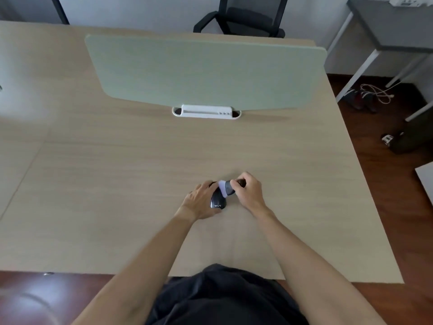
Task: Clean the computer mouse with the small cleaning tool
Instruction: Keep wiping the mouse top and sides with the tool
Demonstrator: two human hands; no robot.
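Resting on the near-centre of the pale wooden desk (117,184), the black computer mouse (218,202) lies with its printed rear end toward the person and its front end pointing away. The left hand (201,202) lies against the left side of the mouse, palm down, fingers extended along and over the body, holding it in place against the desk surface. The front part of the mouse is covered by these fingers and by the tool.

The right hand (249,192) is closed around the dark handle of the small cleaning tool (226,188), with the fingers curled over it. The tool extends leftward from this hand. Its pale, lilac-white head is pressed on the upper surface of the mouse, just right of the left hand's fingertips. The two hands are close together, separated only by the mouse and the tool head.

At the far side of the desk, a pale green divider panel (206,71) stands upright in a white bracket (206,111). A black office chair (243,17) stands beyond the panel. At the far right, off the desk, a grey side table (393,29) stands on the dark wooden floor (365,127), with white cables (377,92) lying beneath it. Both forearms are bare, and dark clothing fills the near edge of the view.
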